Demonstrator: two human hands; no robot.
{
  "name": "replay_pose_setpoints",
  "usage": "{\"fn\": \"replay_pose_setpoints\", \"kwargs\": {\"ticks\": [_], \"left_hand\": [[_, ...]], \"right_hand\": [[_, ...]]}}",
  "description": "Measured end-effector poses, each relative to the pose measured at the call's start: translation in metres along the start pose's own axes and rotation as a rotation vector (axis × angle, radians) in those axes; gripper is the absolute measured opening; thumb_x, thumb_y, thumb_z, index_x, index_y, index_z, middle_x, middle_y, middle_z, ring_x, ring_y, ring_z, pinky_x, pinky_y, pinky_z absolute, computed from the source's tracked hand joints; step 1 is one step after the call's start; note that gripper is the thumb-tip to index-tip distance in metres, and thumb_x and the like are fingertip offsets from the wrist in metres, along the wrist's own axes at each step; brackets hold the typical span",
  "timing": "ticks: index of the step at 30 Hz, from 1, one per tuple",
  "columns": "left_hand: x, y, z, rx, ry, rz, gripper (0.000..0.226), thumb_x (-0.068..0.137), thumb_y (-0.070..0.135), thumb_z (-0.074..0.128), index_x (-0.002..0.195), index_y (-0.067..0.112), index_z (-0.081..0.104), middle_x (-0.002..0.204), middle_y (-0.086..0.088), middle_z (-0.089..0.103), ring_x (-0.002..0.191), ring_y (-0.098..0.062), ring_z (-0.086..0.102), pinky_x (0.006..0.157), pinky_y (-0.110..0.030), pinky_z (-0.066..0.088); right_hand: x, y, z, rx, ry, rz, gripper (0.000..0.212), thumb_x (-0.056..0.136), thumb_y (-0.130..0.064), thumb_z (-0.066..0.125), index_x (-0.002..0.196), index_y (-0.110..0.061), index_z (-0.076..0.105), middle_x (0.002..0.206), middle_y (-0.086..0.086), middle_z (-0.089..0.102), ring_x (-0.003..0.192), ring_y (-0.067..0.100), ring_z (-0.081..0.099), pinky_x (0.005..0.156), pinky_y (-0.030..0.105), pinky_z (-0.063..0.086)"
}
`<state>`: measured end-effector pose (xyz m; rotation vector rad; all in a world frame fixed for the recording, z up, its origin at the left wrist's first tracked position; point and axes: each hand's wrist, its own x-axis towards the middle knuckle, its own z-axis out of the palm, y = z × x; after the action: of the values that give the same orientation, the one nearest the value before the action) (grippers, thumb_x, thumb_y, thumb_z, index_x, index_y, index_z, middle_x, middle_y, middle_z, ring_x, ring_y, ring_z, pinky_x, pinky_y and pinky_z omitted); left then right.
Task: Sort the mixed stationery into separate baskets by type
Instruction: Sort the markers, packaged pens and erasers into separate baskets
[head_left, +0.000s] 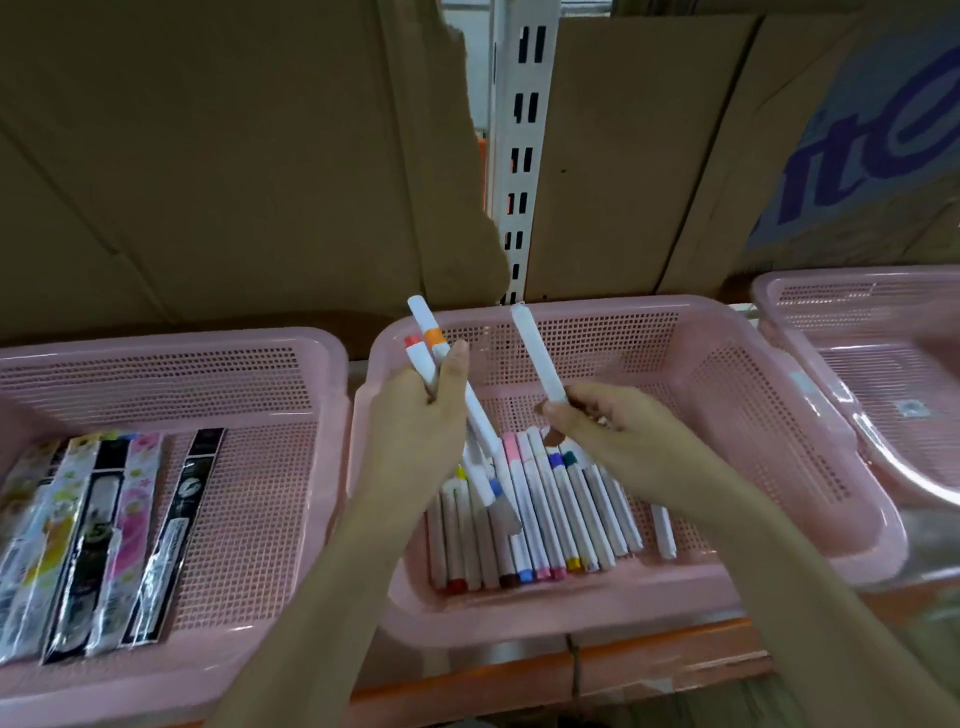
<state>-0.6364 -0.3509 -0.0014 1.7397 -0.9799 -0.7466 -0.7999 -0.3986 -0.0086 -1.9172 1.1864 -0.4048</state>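
Note:
Three pink mesh baskets stand in a row on a shelf. Over the middle basket (753, 364) my left hand (415, 431) grips a bundle of white markers (431, 338) with orange, red and blue bands, tips pointing up and away. My right hand (613, 421) pinches one plain white marker (537, 353) by its lower end, tilted up to the left. Below both hands, several white markers with coloured ends (550, 514) lie side by side on the middle basket's floor. The left basket (249, 374) holds several flat packaged pens (98, 530).
The right pink basket (852, 312) looks empty in its visible part. Brown cardboard boxes (234, 156) fill the back, split by a white slotted shelf upright (517, 156). An orange shelf edge (649, 660) runs along the front under the baskets.

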Motion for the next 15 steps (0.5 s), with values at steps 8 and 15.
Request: {"fn": "replay_pose_setpoints", "kwargs": {"ticks": [8,15], "left_hand": [[-0.006,0.006,0.027,0.140,-0.232,-0.018,0.048,0.092,0.053,0.041,0.064,0.015,0.050,0.038,0.011,0.037,0.034,-0.002,0.036,0.034,-0.011,0.026],[-0.009,0.028,0.085,0.242,-0.271,0.030,0.051,0.088,0.047,0.058,0.054,0.017,0.035,0.035,0.008,0.026,0.034,-0.008,0.027,0.037,-0.017,0.020]], "right_hand": [[-0.012,0.030,-0.027,-0.075,0.189,0.067,0.019,0.093,-0.029,0.058,0.109,-0.033,0.050,0.088,-0.014,0.061,0.073,-0.001,0.057,0.053,0.008,0.041],[-0.020,0.065,-0.085,0.101,0.280,0.157,0.027,0.098,-0.019,0.039,0.089,-0.028,0.063,0.059,-0.008,0.059,0.051,0.013,0.047,0.050,0.029,0.038]]}}
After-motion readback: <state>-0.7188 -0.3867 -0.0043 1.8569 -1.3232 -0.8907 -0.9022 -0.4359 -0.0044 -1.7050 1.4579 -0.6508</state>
